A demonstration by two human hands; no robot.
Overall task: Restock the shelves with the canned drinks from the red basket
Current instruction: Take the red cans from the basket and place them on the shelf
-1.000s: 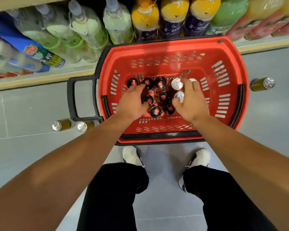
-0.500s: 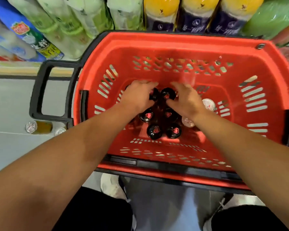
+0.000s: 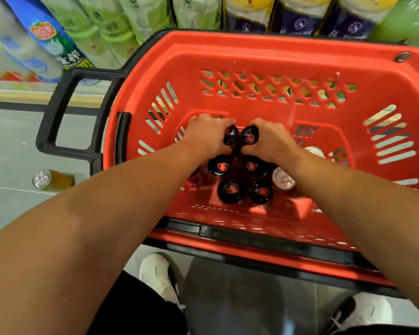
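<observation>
Red basket (image 3: 264, 59) — on the grey floor in front of my feet, its far wall against the bottom shelf, black handle (image 3: 65, 112) sticking out to the left.

Left hand (image 3: 207, 139) — down inside the basket, fingers curled tight round a dark can (image 3: 230, 135) with a red-marked top; the can tilts toward the middle.

Right hand (image 3: 270, 141) — likewise in the basket, closed round a second dark can (image 3: 249, 136). The two held cans sit side by side, their tops nearly touching.

Remaining in the basket, upright on its floor, just nearer to me than my hands:
- four dark cans with red-marked tops, in two pairs (image 3: 218, 166) (image 3: 253, 166) (image 3: 229, 191) (image 3: 260, 192);
- one silver-topped can (image 3: 283, 178) beside my right wrist, and another silver top (image 3: 313, 151) partly hidden behind that forearm.

Outside the basket: one yellow can (image 3: 52, 180) lying on its side on the floor, left of the handle.

Shelf contents behind the basket — pale green bottles (image 3: 102, 27), yellow-and-purple bottles (image 3: 249, 15), a blue-labelled bottle (image 3: 51, 37); all lean steeply in this wide view.

Also in view: my white shoes (image 3: 157, 274) below the basket's near rim.
</observation>
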